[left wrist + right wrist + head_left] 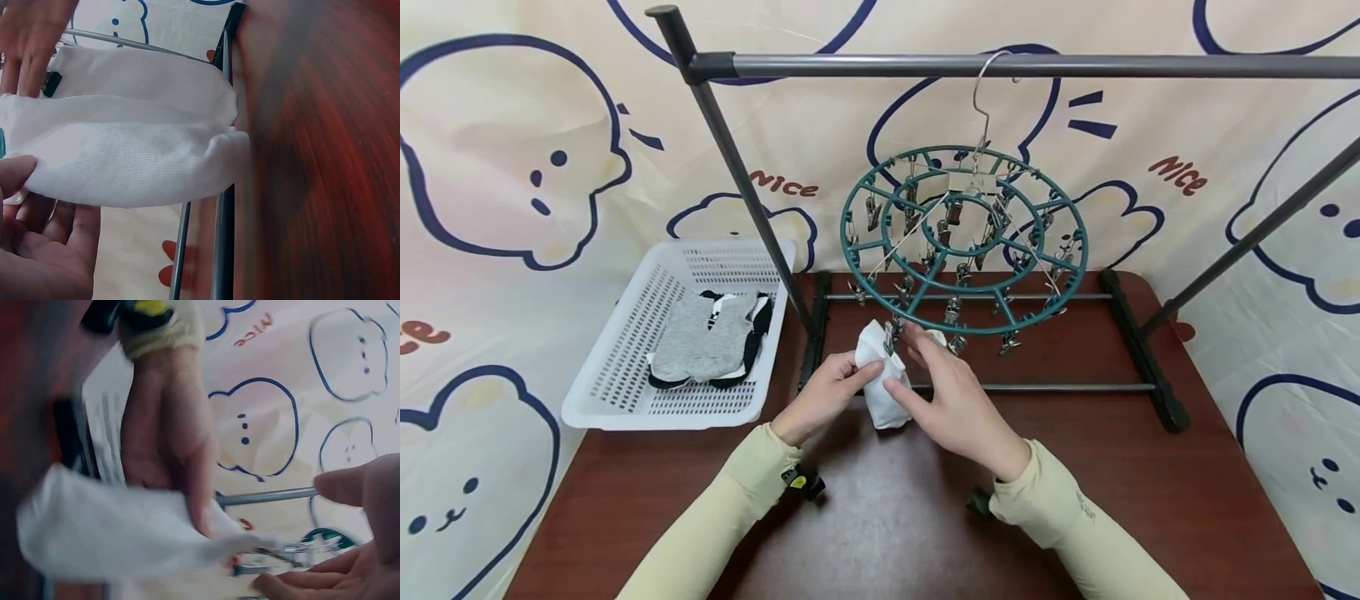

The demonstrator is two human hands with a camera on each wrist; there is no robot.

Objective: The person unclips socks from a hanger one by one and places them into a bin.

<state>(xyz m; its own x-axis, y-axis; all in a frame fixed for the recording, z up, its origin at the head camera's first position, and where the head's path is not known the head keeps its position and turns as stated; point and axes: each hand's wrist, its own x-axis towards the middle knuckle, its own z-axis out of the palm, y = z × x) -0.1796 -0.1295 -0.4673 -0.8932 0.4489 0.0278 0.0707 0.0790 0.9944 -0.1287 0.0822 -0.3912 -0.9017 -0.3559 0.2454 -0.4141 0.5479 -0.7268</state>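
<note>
A white sock (pixel 886 398) hangs below the near-left rim of a round green clip hanger (pixel 951 327), its top at a metal clip (pixel 891 335). My left hand (pixel 829 390) pinches this sock near its upper end, thumb in front, as the left wrist view shows on the sock (pixel 137 159). My right hand (pixel 958 404) is beside the clip, thumb spread away from the fingers. In the right wrist view the right fingers (pixel 325 578) lie near the metal clip (pixel 281 555), with no cloth between them and the thumb. A second white sock (pixel 150 78) hangs behind the first.
A white perforated basket (pixel 602 367) on the left holds grey, black and white socks (pixel 700 337). The hanger hooks on a grey rail (pixel 865 66) of a standing rack, whose dark feet (pixel 1161 400) rest on the brown table (pixel 1075 500). Several metal clips dangle from the hanger.
</note>
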